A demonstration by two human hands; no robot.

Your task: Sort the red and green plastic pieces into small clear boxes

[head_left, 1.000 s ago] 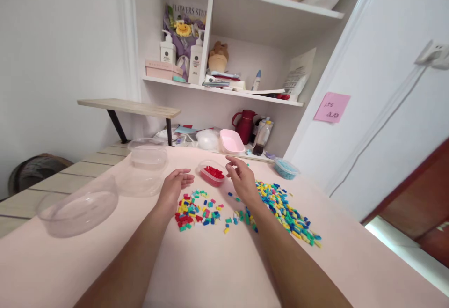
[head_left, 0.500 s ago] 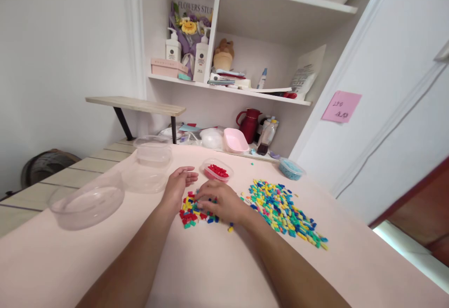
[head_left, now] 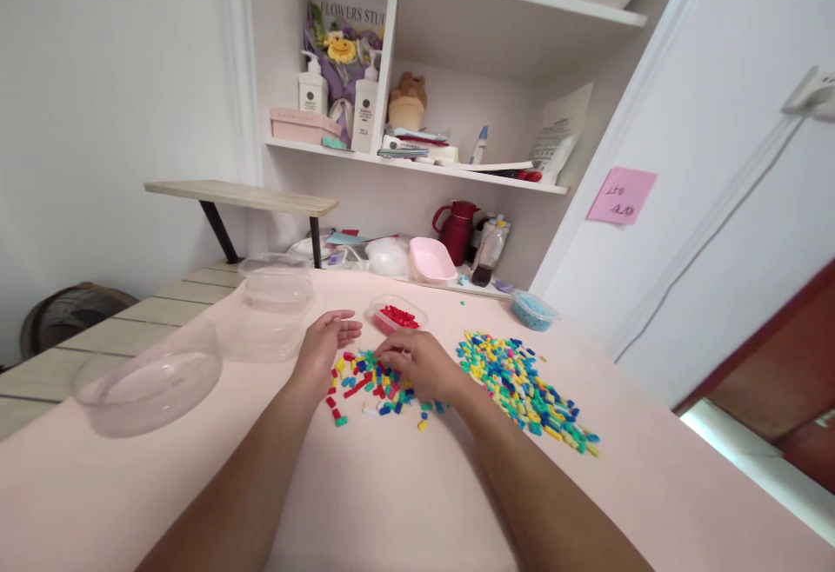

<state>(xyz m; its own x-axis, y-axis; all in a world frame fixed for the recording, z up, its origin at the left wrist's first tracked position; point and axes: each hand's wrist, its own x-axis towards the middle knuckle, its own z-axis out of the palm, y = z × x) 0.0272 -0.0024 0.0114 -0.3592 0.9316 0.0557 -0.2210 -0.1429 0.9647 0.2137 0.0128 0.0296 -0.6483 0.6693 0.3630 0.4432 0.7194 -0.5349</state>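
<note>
My right hand [head_left: 421, 362] lies palm down on a small scatter of coloured beads [head_left: 365, 385] on the pink table [head_left: 391, 485], its fingers spread among them. Just left of the scatter rests my left hand [head_left: 324, 342], palm up and cupped, fingers loosely apart; I cannot see anything in it. A small clear tub of red beads [head_left: 397, 316] stands right behind both hands. A larger heap of mixed blue, yellow and green beads [head_left: 525, 385] stretches to the right of my right hand.
Empty clear plastic containers stand at the left: a big bowl [head_left: 147, 385] and a stack of tubs [head_left: 270, 298]. A tub of blue beads [head_left: 531, 309] sits far right. Behind the table are a pink dish [head_left: 430, 261], a red jug [head_left: 460, 229] and cluttered shelves [head_left: 417, 163].
My right hand came down from near the red-bead tub onto the small scatter, swept left, then drew back right, spreading the beads. My left hand stayed put.
</note>
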